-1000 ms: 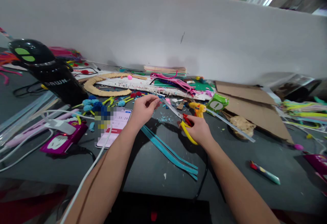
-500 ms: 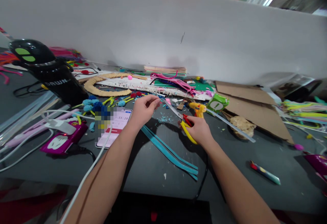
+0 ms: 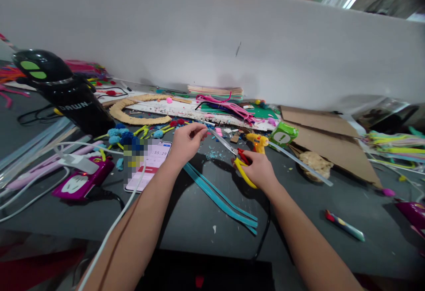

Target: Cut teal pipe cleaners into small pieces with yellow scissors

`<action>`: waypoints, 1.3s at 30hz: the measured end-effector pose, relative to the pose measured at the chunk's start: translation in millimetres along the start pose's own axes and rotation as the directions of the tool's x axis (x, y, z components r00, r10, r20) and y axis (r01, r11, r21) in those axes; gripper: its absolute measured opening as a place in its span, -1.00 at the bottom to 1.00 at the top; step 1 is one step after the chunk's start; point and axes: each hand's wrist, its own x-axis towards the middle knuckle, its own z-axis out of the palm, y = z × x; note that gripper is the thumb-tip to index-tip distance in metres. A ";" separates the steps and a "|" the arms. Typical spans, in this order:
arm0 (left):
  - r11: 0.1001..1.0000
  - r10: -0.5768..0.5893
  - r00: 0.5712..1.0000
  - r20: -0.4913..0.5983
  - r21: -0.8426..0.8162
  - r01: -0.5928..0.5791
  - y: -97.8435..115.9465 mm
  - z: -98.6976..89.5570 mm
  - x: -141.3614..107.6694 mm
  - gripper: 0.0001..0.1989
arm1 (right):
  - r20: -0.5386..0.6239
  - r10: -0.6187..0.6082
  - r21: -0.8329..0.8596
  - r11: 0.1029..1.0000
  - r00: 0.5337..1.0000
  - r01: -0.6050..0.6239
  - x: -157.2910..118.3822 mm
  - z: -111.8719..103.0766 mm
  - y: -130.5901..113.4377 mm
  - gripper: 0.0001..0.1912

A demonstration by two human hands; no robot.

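My right hand [image 3: 259, 170] grips a pair of scissors [image 3: 226, 144] by its yellow and red handles, with the blades pointing up and left. Just left of the blade tips, the thumb and fingers of my left hand [image 3: 190, 142] are pinched together. Whatever lies in that pinch is too small to make out. Beneath the hands, small blue clippings [image 3: 215, 154] are scattered on the dark table. A few long blue fuzzy strips [image 3: 221, 200] lie between my forearms, their upper ends near my left wrist.
A lit phone [image 3: 156, 162] and a purple power socket [image 3: 83, 180] with white cables sit left, below a black bottle [image 3: 75, 100]. Behind my right hand stands a yellow glue gun [image 3: 257, 140] with a clear stick. Cardboard [image 3: 332, 145] and a cutter [image 3: 344, 225] lie right.
Both hands and the scissors stay almost in the same place. The digits on the phone's timer have advanced by one.
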 end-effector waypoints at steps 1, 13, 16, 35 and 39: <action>1.000 0.002 1.000 0.000 0.005 -0.002 -0.7 0.0 0.1 -0.83 | 0.003 0.001 -0.004 1.000 1.000 -0.001 -0.2 -0.4 -0.4 -0.68; 1.000 0.006 1.000 0.014 0.012 -0.006 -1.1 -0.2 -0.2 -0.80 | -0.004 0.002 -0.010 1.000 1.000 -0.002 0.2 -2.4 -2.4 -0.65; 1.000 0.011 1.000 0.015 0.013 -0.011 -2.2 -0.1 -0.4 -0.80 | -0.009 0.004 0.008 1.000 1.000 -0.004 -0.4 -3.2 -2.4 -0.61; 0.996 0.034 0.999 0.041 0.081 -0.037 -0.3 -0.7 -1.0 -0.82 | 0.022 -0.010 -0.024 1.000 1.000 0.010 0.0 -2.7 -2.4 -0.73; 0.996 0.029 0.999 0.033 0.079 -0.032 -0.6 -0.6 -0.7 -0.81 | 0.024 -0.013 -0.027 1.000 1.000 0.014 -0.2 -3.1 -2.3 -0.74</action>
